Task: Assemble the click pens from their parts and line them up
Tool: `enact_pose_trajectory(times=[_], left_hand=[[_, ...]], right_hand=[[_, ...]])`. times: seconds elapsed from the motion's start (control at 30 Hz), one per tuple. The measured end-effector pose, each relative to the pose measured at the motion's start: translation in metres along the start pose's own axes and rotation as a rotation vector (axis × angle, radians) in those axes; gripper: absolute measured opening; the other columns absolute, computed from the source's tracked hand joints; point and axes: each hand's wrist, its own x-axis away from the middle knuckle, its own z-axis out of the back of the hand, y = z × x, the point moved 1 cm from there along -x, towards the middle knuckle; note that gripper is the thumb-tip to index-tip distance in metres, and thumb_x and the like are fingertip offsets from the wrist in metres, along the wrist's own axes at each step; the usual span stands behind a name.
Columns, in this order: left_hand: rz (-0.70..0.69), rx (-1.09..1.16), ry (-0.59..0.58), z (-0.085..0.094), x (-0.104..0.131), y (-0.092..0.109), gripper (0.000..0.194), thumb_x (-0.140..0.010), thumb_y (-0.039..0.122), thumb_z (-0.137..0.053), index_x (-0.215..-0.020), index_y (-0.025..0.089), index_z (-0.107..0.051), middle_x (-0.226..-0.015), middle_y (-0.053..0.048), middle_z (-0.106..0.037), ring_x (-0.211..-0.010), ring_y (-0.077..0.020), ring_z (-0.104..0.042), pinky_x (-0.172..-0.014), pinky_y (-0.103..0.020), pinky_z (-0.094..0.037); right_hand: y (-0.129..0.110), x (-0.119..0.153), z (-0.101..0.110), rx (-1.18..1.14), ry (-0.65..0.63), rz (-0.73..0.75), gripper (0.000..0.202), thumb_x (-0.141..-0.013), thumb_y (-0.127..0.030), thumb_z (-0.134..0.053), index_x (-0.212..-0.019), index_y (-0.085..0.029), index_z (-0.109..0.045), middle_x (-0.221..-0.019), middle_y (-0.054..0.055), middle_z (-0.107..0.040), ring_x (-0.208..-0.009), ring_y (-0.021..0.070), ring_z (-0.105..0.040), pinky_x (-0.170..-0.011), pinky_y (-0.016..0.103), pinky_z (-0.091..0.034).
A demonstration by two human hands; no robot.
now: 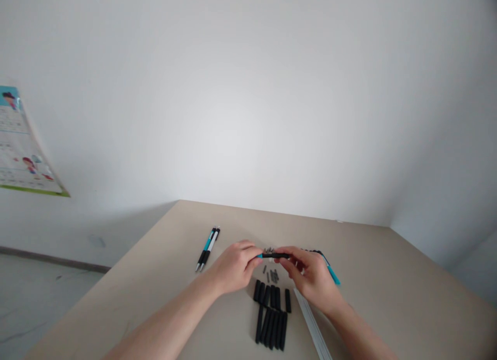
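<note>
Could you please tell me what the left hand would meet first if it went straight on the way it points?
Past the black-and-blue pen piece that it holds, the left hand would probably meet the right hand first, though depth is hard to judge.

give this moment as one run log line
left hand: holds pen piece, blue end | right hand: holds same piece, black end | on table: small grey pieces, black tubes, white strips, two pens

Beige table point(388, 287): two pens point(209, 248) left, black tubes point(274, 324) in two rows, small grey pieces point(274, 276), white rods point(313, 326).
</note>
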Motion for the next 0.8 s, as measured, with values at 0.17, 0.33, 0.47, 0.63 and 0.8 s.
enact_pose_trajectory(times=[0.17,0.33,0.47,0.63,0.8], left_hand=[[-0.031,-0.052,-0.04,-0.0003,0.0009,0.0008,0.019,-0.094,0.02,-0.045,-0.094,0.018,-0.064,-0.076,-0.003,-0.064,-0.067,-0.0157,-0.06,-0.061,-0.024,-0.042],[-0.066,-0.065,-0.053,-0.0015,0.0023,0.0028,0.02,-0.094,0.02,-0.045,-0.086,0.018,-0.063,-0.072,-0.002,-0.062,-0.065,-0.0153,-0.059,-0.058,-0.023,-0.04],[-0.078,-0.079,-0.066,-0.0021,0.002,0.0033,0.019,-0.093,0.019,-0.045,-0.086,0.018,-0.062,-0.072,-0.002,-0.062,-0.066,-0.0153,-0.06,-0.059,-0.023,-0.041],[-0.075,-0.092,-0.09,-0.0024,0.0018,0.005,0.018,-0.091,0.017,-0.046,-0.084,0.018,-0.062,-0.072,-0.003,-0.063,-0.065,-0.0158,-0.061,-0.058,-0.024,-0.041],[-0.086,-0.11,-0.088,-0.0024,0.0024,0.0062,0.017,-0.09,0.018,-0.047,-0.081,0.018,-0.062,-0.07,-0.002,-0.062,-0.064,-0.0157,-0.061,-0.057,-0.023,-0.042]], right_hand=[[0.0021,-0.0003,-0.0019,0.025,-0.032,-0.01,0.025,-0.088,-0.031,-0.051,-0.095,-0.019,-0.071,-0.076,0.004,-0.072,-0.057,0.014,-0.059,-0.053,0.023,-0.044],[0.0011,0.0,-0.0034,0.041,-0.102,0.002,0.026,-0.09,-0.032,-0.049,-0.092,-0.02,-0.072,-0.065,0.001,-0.069,-0.053,0.0133,-0.056,-0.051,0.023,-0.041],[-0.001,-0.0004,-0.0023,0.069,-0.122,0.037,0.025,-0.09,-0.03,-0.049,-0.086,-0.02,-0.072,-0.068,0.001,-0.07,-0.057,0.0142,-0.059,-0.054,0.024,-0.04],[-0.0042,-0.0006,-0.0033,0.1,-0.164,0.065,0.025,-0.091,-0.024,-0.047,-0.077,-0.019,-0.068,-0.066,0.001,-0.069,-0.057,0.0139,-0.059,-0.055,0.024,-0.038],[-0.0066,0.0007,-0.0055,0.159,-0.2,0.09,0.03,-0.092,-0.022,-0.044,-0.07,-0.02,-0.065,-0.063,0.001,-0.066,-0.058,0.0139,-0.059,-0.055,0.024,-0.037]])
